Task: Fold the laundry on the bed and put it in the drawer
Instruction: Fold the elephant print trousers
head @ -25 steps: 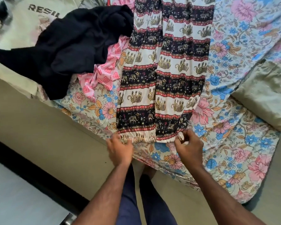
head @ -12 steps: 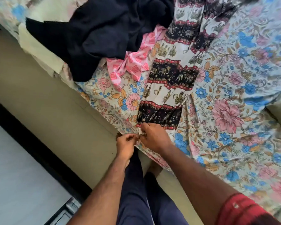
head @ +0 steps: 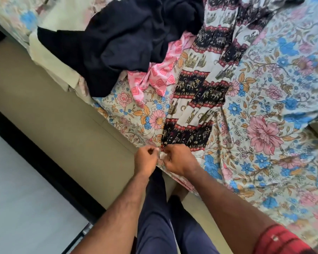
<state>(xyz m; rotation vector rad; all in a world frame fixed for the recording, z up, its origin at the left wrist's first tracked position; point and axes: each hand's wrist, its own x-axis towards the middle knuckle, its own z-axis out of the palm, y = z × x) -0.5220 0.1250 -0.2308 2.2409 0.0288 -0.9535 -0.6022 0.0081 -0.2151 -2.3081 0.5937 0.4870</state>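
Trousers (head: 195, 99), elephant-print, lie lengthwise on the floral bed sheet (head: 264, 125), running from centre frame to the top edge. A second ago both cuffs sat spread apart with one hand on each; now the two hems are brought together at the bed edge, centre of frame, so the legs overlap into one narrower strip. Left hand (head: 147, 160) and right hand (head: 179, 159) are almost touching, fingers of both curled and pinching the gathered cuffs. Judgement: first lengthwise fold is essentially done; next is likely a fold along the length, hem toward waist. Upper part of the legs looks twisted near the top of the frame and probably needs smoothing first. Unfolded pile waits upper left: black garment (head: 128, 46), pink patterned piece (head: 154, 77), cream cloth (head: 51, 61) under them. Drawer not in view.
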